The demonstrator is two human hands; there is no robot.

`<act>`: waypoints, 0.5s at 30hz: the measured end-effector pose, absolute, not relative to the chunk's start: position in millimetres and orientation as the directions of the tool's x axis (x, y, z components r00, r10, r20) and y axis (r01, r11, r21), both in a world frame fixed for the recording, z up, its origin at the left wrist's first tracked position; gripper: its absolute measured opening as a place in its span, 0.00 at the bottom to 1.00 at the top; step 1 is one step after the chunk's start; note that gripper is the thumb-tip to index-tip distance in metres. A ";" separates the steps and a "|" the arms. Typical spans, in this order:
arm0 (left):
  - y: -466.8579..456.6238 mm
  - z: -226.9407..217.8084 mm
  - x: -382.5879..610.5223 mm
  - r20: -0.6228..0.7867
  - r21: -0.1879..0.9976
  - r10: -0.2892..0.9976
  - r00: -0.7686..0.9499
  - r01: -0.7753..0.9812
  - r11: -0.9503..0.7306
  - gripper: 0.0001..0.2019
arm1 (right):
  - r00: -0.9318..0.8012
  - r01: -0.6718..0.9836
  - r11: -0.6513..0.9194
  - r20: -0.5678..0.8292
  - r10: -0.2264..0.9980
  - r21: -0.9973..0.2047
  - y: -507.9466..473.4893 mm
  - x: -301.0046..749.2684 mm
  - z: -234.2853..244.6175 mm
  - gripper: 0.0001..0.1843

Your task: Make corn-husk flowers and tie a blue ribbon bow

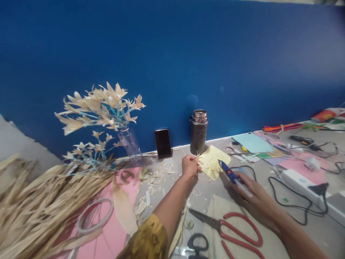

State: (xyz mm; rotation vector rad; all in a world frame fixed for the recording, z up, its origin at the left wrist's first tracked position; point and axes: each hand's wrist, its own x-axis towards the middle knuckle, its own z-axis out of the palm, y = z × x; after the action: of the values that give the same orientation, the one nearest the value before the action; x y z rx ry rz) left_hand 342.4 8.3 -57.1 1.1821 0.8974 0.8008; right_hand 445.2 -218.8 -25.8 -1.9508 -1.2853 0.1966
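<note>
My left hand (189,166) is closed around a thin pale stick whose tip pokes up past the fingers, with small pale slivers at its end. Beside it lies a yellow square of paper (214,158) with pale bits on its near part. A blue hot glue gun (229,172) is gripped in my right hand (250,190), its nozzle pointing left over the paper. Red-handled scissors (226,226) lie below, between my forearms. Nearer still are black-handled scissors (198,246), partly cut off by the frame edge.
Dried husks (48,205), a tape roll (94,216) and pink paper (113,230) cover the left. A vase (130,144) of husk flowers, a phone (163,143) and an uncapped flask (198,133) stand by the blue wall. Cords surround a power strip (304,187) on the right.
</note>
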 end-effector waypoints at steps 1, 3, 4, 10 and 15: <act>8.5 -57.6 342.5 -0.156 0.977 0.886 0.436 -0.063 0.203 0.10 | 0.497 0.659 -0.181 0.242 0.834 -0.730 -218.7 443.9 -23.5 0.26; 8.4 -57.6 342.4 -0.151 0.975 0.880 0.450 -0.080 0.208 0.10 | 0.510 0.566 -0.175 0.175 0.842 -0.806 -215.7 439.7 -21.9 0.32; 8.1 -57.0 342.2 -0.145 0.974 0.876 0.459 -0.090 0.209 0.10 | 0.517 0.541 -0.185 0.151 0.843 -0.820 -213.2 437.3 -22.7 0.33; 3.6 -50.0 338.0 -0.083 0.970 0.866 0.494 -0.158 0.183 0.09 | 0.551 0.546 -0.222 0.147 0.821 -0.808 -201.3 432.9 -36.3 0.36; 0.0 -47.9 335.9 -0.048 0.967 0.856 0.514 -0.192 0.170 0.08 | 0.537 0.610 -0.219 0.194 0.821 -0.762 -202.4 434.6 -43.3 0.33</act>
State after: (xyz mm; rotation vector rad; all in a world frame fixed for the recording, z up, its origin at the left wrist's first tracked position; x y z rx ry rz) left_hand 335.9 0.0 -47.9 1.1661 0.7090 0.8406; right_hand 434.6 -202.4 -43.3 -1.9323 -1.1650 0.3162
